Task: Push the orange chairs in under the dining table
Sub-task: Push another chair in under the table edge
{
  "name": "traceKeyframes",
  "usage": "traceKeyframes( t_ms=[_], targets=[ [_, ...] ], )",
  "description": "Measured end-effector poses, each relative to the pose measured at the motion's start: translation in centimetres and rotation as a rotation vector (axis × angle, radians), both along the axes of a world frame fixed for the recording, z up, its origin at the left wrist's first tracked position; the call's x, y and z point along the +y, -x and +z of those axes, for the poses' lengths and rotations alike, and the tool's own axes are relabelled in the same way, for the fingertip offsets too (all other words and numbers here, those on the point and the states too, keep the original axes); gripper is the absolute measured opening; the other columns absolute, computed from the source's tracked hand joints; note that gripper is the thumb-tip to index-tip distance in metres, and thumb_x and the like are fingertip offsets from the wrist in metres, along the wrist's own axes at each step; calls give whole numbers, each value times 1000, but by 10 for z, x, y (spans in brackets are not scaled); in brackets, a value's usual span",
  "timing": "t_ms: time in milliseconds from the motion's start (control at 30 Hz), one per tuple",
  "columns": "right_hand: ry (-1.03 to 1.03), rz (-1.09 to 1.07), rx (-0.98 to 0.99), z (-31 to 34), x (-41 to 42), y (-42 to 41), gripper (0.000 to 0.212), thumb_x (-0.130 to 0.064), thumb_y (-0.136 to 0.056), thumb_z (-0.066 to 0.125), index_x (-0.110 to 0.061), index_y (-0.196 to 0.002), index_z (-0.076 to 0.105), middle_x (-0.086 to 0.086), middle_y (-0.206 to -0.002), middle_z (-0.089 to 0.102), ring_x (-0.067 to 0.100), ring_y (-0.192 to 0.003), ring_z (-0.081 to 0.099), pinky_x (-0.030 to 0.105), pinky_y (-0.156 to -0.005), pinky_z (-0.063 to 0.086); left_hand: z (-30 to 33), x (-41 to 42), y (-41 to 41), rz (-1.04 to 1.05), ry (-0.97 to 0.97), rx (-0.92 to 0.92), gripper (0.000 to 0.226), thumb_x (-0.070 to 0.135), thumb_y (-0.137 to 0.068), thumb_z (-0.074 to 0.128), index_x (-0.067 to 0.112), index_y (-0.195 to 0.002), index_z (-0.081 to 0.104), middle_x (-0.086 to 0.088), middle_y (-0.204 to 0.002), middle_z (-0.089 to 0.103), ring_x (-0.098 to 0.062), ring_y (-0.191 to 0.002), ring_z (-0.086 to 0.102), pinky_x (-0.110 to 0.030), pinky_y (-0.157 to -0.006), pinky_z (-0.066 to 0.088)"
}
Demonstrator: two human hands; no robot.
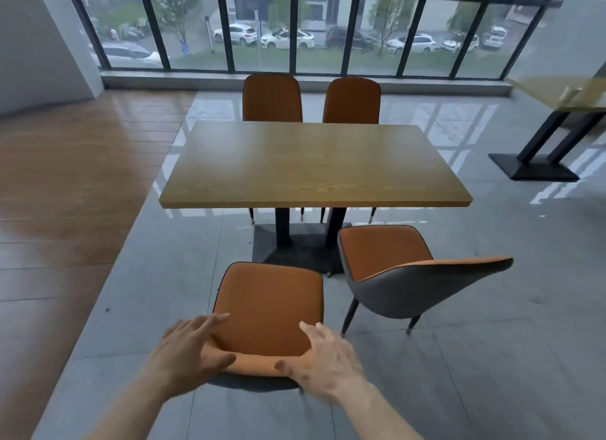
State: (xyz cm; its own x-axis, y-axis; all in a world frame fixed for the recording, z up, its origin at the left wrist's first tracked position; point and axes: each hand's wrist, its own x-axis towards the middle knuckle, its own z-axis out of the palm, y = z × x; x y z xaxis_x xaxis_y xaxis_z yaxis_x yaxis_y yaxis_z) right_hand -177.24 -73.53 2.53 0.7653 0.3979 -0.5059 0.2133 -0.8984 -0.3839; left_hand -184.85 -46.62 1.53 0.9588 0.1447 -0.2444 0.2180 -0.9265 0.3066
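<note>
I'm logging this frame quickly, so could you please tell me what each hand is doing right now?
Left hand: open, fingers spread, resting on the backrest top of the near chair.
Right hand: open, also resting on that backrest top.

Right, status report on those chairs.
Both hands, left and right, on near-left orange padded chair's backrest, not pushed in. Second near chair angled out. Wooden dining table ahead, path open.

A grey tiled floor (pixel 492 357) carries a wooden worktop (pixel 311 164) on a black base (pixel 292 246), with four orange chairs (pixel 269 305) standing around it; brown flooring (pixel 65 177) borders the left.
</note>
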Motion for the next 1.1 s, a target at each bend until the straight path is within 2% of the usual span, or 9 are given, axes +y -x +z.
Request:
traceKeyframes(
  t_ms=[100,233,300,433,533,633,700,833,1100],
  targets=[
    [18,37,38,-9,19,11,119,-101,-60,37,-34,-156,17,-2,-161,31,25,-146,26,48,-119,22,-6,21,14,-82,39,58,90,96,-59,39,51,-138,29,21,-139,43,-9,-121,43,-33,-103,36],
    [109,90,146,-24,41,16,115,-96,-58,53,-40,-152,21,-2,-148,43,28,-134,40,50,-112,36,-18,40,15,-179,67,195,103,94,-49,55,56,-139,24,25,-146,32,-7,-131,35,-31,-111,29],
    [141,113,132,-33,51,19,104,-82,-66,67,-38,-151,26,2,-139,48,28,-129,43,47,-109,39,-28,43,11,-207,74,208,101,86,-52,63,52,-140,28,25,-144,34,-6,-129,37,-28,-109,31],
    [198,148,-15,-56,62,19,76,-40,-79,81,-29,-143,41,6,-128,53,29,-119,49,49,-103,43,-52,42,3,-291,34,71,73,76,-57,62,53,-125,46,29,-123,55,-1,-112,52,-24,-88,42],
    [188,169,-82,-72,62,12,61,-14,-81,77,-28,-134,51,5,-121,58,27,-113,53,51,-101,46,-64,46,0,-316,-8,-30,62,69,-53,67,49,-110,57,29,-101,65,-1,-91,63,-24,-71,49],
    [160,167,-144,-78,59,4,58,-6,-85,69,-29,-135,53,4,-121,60,27,-112,54,49,-103,43,-64,44,-6,-343,-9,-103,57,50,-46,77,44,-101,61,26,-88,68,-2,-76,65,-23,-57,49],
    [151,160,-189,-78,54,-6,57,-3,-86,65,-31,-134,53,3,-122,61,27,-114,54,47,-105,41,-64,36,-14,-340,-18,-140,56,45,-43,81,41,-96,65,24,-83,69,-3,-69,65,-22,-52,47],
    [143,141,-265,-82,46,-35,62,-1,-86,64,-35,-135,52,-1,-122,63,25,-117,54,48,-107,39,-68,23,-36,-315,-42,-170,53,42,-44,86,38,-93,66,22,-79,69,-4,-65,64,-22,-51,47],
    [82,203,-366,-94,49,-96,65,0,-83,69,-32,-138,53,2,-119,67,25,-113,57,46,-103,44,-75,25,-87,-254,-93,-176,48,38,-47,84,37,-92,67,19,-76,69,-9,-63,64,-26,-48,46]
  ],
)
